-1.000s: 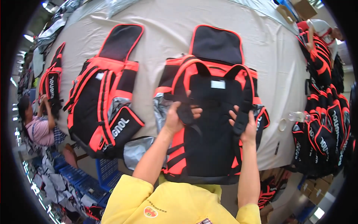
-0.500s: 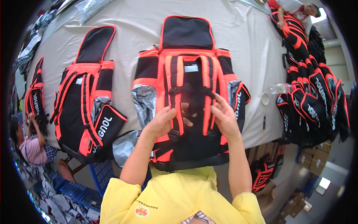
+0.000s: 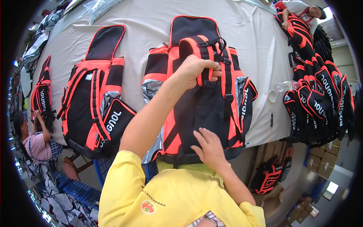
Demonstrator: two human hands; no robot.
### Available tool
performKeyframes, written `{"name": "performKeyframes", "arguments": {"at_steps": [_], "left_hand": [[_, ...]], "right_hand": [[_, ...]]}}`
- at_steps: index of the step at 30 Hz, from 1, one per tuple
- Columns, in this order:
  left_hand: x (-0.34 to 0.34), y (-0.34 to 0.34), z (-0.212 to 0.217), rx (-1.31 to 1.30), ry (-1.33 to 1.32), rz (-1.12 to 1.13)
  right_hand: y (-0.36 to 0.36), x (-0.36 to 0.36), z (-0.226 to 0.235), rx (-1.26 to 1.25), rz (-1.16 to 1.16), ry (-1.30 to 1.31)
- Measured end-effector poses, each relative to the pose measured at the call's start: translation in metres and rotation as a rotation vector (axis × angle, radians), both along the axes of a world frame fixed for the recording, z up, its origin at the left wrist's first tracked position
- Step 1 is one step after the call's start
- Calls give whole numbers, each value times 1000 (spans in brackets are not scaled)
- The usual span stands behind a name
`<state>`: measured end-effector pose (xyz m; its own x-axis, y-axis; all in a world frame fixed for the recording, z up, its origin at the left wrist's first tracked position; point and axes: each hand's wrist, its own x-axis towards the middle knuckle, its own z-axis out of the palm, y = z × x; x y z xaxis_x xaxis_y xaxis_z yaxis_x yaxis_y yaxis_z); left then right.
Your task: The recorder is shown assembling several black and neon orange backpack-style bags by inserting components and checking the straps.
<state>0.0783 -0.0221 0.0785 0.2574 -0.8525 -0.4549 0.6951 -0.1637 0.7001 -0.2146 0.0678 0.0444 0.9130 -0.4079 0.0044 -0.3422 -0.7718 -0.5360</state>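
Note:
A black and orange backpack lies flat on the grey-covered table, straps up, its lower end hanging over the near edge. My left hand reaches far across it and is shut on an orange shoulder strap near the top of the pack. My right hand rests flat, fingers spread, on the black back panel near the bottom. My yellow sleeves fill the lower part of the view.
A second matching backpack lies to the left, a third further left. A stack of the same backpacks stands at the right. A tape roll and clear bottle sit nearby. One person works at left, another at far right.
Both hands were pressing flat on the back panel side by side. Now my left hand has reached up and gripped a shoulder strap, while my right hand has slid down toward the bottom.

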Motion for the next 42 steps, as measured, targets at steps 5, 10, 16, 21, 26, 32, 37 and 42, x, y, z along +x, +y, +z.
{"name": "performKeyframes", "arguments": {"at_steps": [5,10,16,21,26,32,37,42], "left_hand": [[1,-7,-12,55,-92,4],[23,-11,-28,80,-108,77],[42,7,-68,179,-396,38],[17,71,-104,199,-1012,-334],[-39,191,-91,326,-1013,296],[-174,331,-60,606,-711,711],[-270,328,-100,663,-964,598],[-293,296,-94,672,-1188,643]], "right_hand": [[36,-33,-46,-67,-15,188],[46,-46,-42,-37,-54,155],[49,-76,-27,142,-31,-30],[15,-115,6,64,-346,-121],[-24,-175,-1,179,-694,-37],[-78,-236,-57,289,-626,74],[-107,-225,-96,202,-291,184],[-125,-224,-138,258,-149,193]]}}
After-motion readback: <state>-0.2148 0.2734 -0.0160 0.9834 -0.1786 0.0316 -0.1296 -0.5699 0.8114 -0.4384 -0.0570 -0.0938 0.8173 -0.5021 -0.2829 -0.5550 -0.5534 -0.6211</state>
